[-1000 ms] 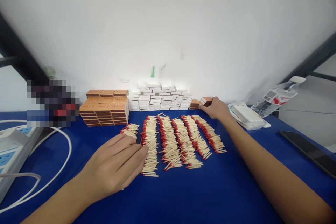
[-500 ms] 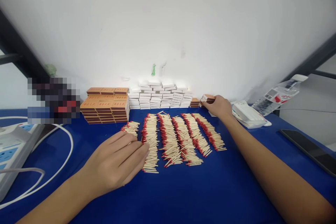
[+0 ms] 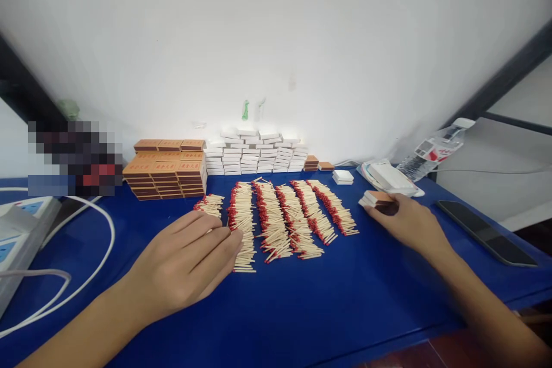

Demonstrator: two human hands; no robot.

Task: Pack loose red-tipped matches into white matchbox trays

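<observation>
My right hand (image 3: pixel 409 221) grips a small stack of matchboxes (image 3: pixel 379 198), orange on top with dark brown sides and white ends, at the right of the blue table. My left hand (image 3: pixel 185 259) hovers over the left end of the matches, fingers curled and pressed together. What lies under those fingers, if anything, is hidden. Beside it, loose red-headed matches (image 3: pixel 242 207) lie in long rows, with a short heap of matches (image 3: pixel 210 204) behind the hand. Two white inner trays (image 3: pixel 342 176) are stacked behind and left of my right hand.
Stacked orange matchboxes (image 3: pixel 166 169) stand back left, next to piled white trays (image 3: pixel 241 158) along the wall. A few orange boxes (image 3: pixel 311 162) follow. At right are white packets (image 3: pixel 388 175), a plastic bottle (image 3: pixel 435 149) and a phone (image 3: pixel 483 230). A power strip (image 3: pixel 21 236) with white cables lies left.
My right hand has come from the back row toward me and to the right, carrying the matchboxes. The two white trays it partly covered now show. My left hand has hardly moved.
</observation>
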